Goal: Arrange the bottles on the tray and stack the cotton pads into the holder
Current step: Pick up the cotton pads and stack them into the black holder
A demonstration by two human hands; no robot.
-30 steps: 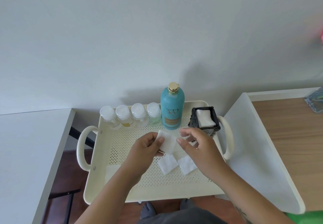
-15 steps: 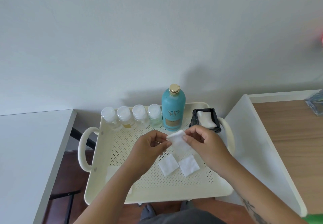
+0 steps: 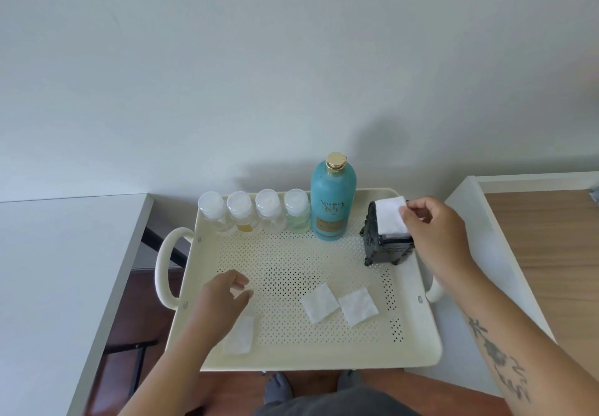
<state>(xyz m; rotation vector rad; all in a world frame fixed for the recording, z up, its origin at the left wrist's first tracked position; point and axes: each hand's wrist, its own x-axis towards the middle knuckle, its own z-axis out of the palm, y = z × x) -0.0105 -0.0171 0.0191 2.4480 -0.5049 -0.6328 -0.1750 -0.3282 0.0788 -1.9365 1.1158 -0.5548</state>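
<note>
A cream perforated tray (image 3: pixel 418 344) holds several small clear bottles (image 3: pixel 254 211) in a row at its back edge, beside a tall teal bottle (image 3: pixel 332 203) with a gold cap. The black ornate holder (image 3: pixel 385 247) stands at the tray's back right. My right hand (image 3: pixel 434 234) pinches a white cotton pad (image 3: pixel 390 214) over the holder's top opening. My left hand (image 3: pixel 223 295) hovers open above another pad (image 3: pixel 240 334) at the tray's front left. Two more pads (image 3: pixel 319 302) (image 3: pixel 358 305) lie side by side in the tray's middle.
A white table (image 3: pixel 48 286) stands to the left and a wood-topped white table (image 3: pixel 544 247) to the right. The tray has loop handles (image 3: pixel 167 266) on both sides. A white wall is close behind. My feet and dark floor show below the tray.
My right hand has carried the pad from the tray's middle up and right to the holder. My left hand let go of it and dropped to the front left.
</note>
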